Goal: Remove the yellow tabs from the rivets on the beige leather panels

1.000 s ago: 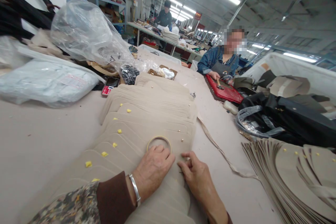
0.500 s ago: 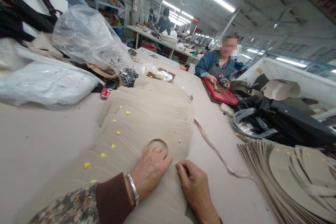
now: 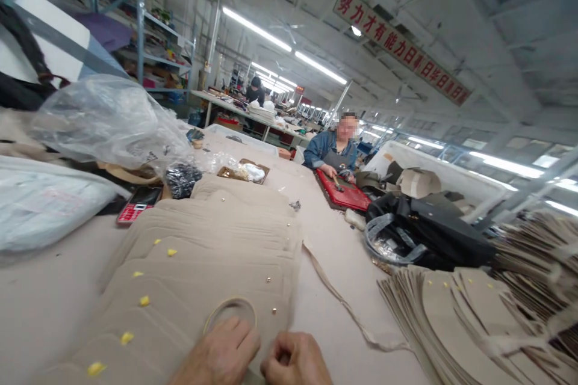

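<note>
Our left hand (image 3: 221, 352) lies palm down, fingers (image 3: 247, 344) bent; just beside it, our right hand (image 3: 300, 361) curls its fingers inward

The left hand (image 3: 224, 349), at the bottom centre of the frame, is bare, broad-backed and rounded at the knuckles. Beside it, the right hand (image 3: 303, 361) is likewise ungloved.

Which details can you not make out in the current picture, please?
In the head view:
Whatever the right hand may hold: hidden by the hand itself.
Near side of the yellow-edged ring: covered by the left hand.
Near end of the beige pieces: cut off by the bottom edge.
Print on the white package: too blurred.
</note>
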The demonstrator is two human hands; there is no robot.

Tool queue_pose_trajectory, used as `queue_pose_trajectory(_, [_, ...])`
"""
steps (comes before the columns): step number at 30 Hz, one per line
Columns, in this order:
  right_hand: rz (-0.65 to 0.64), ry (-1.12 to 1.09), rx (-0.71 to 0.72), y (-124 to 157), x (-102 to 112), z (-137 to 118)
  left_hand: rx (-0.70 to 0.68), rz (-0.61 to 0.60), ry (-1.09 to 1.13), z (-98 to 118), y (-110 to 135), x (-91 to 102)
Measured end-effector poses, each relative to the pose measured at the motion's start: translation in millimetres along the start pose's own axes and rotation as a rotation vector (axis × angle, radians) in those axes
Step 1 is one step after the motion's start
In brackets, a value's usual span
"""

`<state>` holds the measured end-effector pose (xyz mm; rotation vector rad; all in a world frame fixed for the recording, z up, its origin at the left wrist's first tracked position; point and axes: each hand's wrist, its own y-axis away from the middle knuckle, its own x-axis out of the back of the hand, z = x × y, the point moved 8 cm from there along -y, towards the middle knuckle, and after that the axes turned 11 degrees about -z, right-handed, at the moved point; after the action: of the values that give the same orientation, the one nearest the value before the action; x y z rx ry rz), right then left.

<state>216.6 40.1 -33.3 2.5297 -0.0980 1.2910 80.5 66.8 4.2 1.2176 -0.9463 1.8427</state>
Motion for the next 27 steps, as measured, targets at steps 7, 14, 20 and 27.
queue_pose_trajectory(7, [-0.054,-0.088,0.04,15,8,-10,-0.078,0.113,0.125,2,3,25.2])
queue_pose_trajectory(14, [0.103,-0.38,0.208,16,30,-20,-0.105,0.192,0.152,2,3,33.5])
queue_pose_trajectory(20, [0.185,-0.236,0.641,33,42,-62,-0.097,0.196,0.117,3,2,29.9])
queue_pose_trajectory(27, [0.252,-0.08,0.734,37,34,-70,-0.128,0.187,0.139,9,3,27.1])
